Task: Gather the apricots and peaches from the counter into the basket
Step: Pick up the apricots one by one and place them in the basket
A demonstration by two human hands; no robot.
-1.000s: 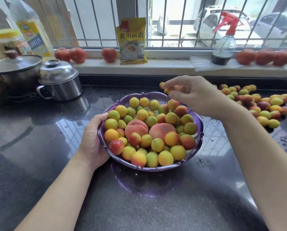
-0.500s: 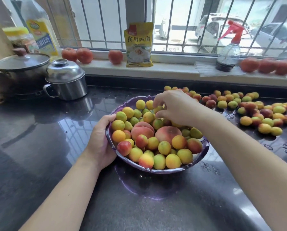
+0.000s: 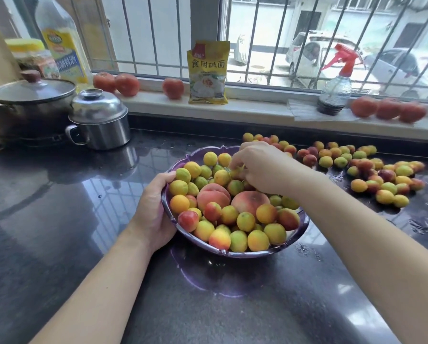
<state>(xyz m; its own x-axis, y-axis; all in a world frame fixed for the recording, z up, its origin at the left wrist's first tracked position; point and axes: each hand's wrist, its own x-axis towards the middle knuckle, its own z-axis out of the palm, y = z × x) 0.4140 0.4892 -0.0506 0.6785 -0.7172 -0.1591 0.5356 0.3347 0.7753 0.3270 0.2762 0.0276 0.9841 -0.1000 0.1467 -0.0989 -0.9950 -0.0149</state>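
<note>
**Basket near full, plenty still out**

Dark wet surface [image 3: 71, 244] first: purple basket [image 3: 303, 223] mid-frame, heaped w/ apricots + two peaches [image 3: 249, 202]. Loose fruit [image 3: 381, 175] still scattered to the right, so approx. halfway by my read. Left hand [image 3: 156, 209] grips the rim; right hand [image 3: 260, 167] sits over the pile, fingers curled — holding one? Can't tell.

You see a translucent purple basket [image 3: 298, 240] of yellow-green, orange and red-blushed apricots [image 3: 245, 220]; at two o'clock, similar fruit [image 3: 384, 196] dots black speckled counter [image 3: 59, 219].
</note>
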